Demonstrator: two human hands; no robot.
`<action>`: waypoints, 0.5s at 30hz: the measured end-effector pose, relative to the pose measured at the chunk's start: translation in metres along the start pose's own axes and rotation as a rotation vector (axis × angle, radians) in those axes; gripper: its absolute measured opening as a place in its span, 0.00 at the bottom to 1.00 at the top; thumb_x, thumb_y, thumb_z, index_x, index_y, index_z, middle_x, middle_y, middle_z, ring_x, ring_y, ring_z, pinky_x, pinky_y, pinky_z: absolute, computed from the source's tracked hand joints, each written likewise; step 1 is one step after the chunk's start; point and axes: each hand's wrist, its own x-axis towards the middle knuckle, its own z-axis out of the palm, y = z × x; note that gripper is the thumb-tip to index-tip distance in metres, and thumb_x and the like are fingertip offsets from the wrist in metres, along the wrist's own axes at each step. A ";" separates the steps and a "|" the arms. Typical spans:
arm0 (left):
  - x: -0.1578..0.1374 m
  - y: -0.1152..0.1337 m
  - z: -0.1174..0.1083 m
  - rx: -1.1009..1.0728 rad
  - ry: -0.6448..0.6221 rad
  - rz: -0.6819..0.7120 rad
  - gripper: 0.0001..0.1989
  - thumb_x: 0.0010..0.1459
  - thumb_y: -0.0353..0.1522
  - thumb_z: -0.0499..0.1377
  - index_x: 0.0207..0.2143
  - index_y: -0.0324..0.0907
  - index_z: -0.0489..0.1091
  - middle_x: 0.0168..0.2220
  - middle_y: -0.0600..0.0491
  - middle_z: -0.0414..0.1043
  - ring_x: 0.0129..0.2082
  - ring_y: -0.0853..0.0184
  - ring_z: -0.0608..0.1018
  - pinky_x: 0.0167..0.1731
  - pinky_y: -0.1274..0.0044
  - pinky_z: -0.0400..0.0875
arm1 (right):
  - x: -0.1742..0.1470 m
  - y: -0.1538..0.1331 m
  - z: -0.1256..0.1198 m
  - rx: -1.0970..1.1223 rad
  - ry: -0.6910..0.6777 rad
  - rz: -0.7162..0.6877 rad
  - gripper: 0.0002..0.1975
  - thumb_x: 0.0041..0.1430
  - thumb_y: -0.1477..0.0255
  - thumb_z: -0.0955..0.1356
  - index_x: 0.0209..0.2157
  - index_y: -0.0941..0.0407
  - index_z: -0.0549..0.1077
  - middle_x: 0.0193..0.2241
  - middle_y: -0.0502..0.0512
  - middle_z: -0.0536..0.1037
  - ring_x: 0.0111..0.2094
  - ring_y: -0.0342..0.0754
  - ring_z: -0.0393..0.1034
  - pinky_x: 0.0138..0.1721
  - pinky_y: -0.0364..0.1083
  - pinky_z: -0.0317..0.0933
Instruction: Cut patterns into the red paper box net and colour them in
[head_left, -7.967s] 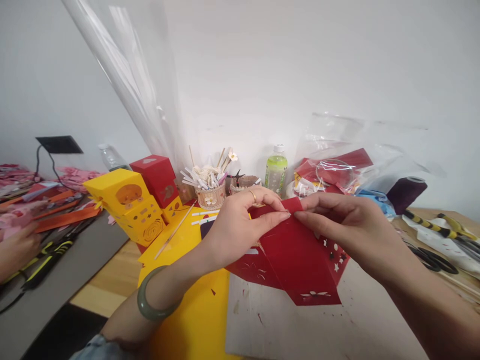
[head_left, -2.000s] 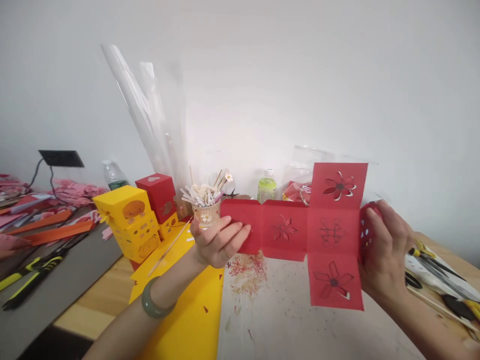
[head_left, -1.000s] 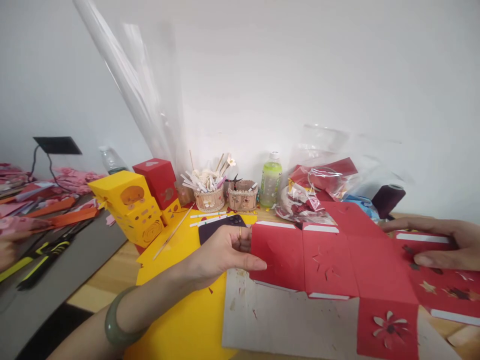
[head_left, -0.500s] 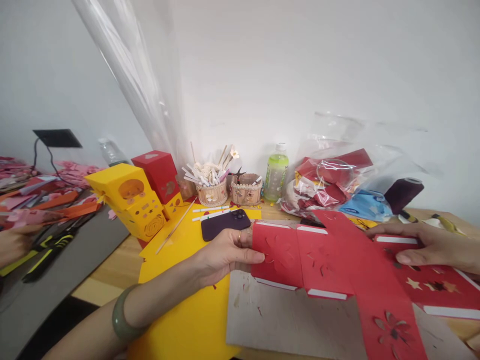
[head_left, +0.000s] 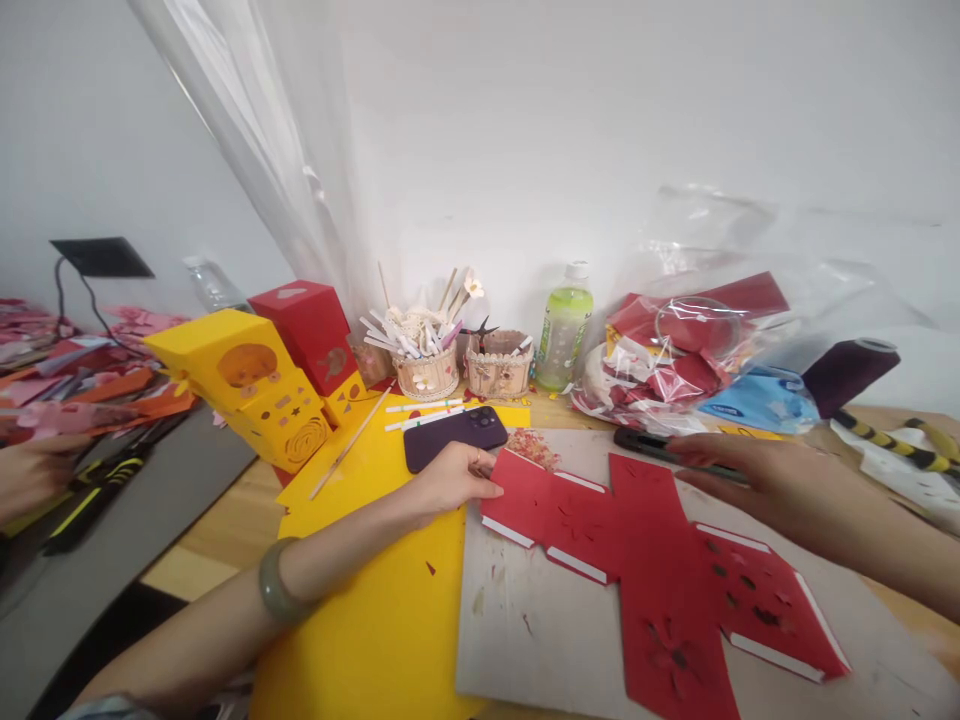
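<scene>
"Red cutout (head_left: 656, 555)?"
"On grey board (head_left: 540, 640), long axis far-left corner to near-right. Cross-shaped, flower cuts (head_left: 679, 655), white tabs (head_left: 577, 565)."
"Hands?"
"Left hand (head_left: 454, 478) pinches its left end; right hand (head_left: 765, 480) over black tool (head_left: 637, 441), fingers extended, grip unclear."

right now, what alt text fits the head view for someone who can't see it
The left hand pinches one end of a red paper cut-out spread over a grey board, while the right hand partly covers a slim dark tool near the board's far edge. Farther back are a dark phone and a green bottle.
</scene>
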 end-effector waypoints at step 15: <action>0.013 -0.001 0.003 -0.207 0.057 -0.015 0.23 0.43 0.30 0.68 0.43 0.34 0.69 0.38 0.47 0.73 0.37 0.65 0.77 0.41 0.74 0.70 | 0.016 -0.072 0.063 0.332 -0.378 -0.404 0.30 0.57 0.62 0.66 0.59 0.55 0.58 0.61 0.61 0.58 0.60 0.55 0.55 0.57 0.54 0.56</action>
